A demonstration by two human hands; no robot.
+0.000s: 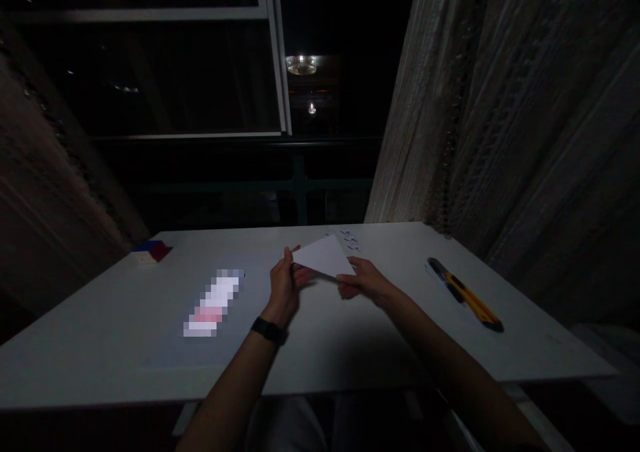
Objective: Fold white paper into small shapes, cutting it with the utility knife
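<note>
A white triangular piece of folded paper (326, 256) is held above the middle of the table, between both hands. My left hand (286, 282), with a dark watch on its wrist, pinches the paper's left corner. The lower right corner sits between the thumb and fingers of my right hand (364, 278). Behind the paper, small dark marks (351, 241) show on the white surface; what they are I cannot make out.
On the white table (320, 345) a lit, blurred-out screen (214, 303) lies at left. A small blue, red and white block (150, 252) stands at the far left. A yellow and black utility knife (473, 300) lies at right. Curtains (400, 119) hang behind.
</note>
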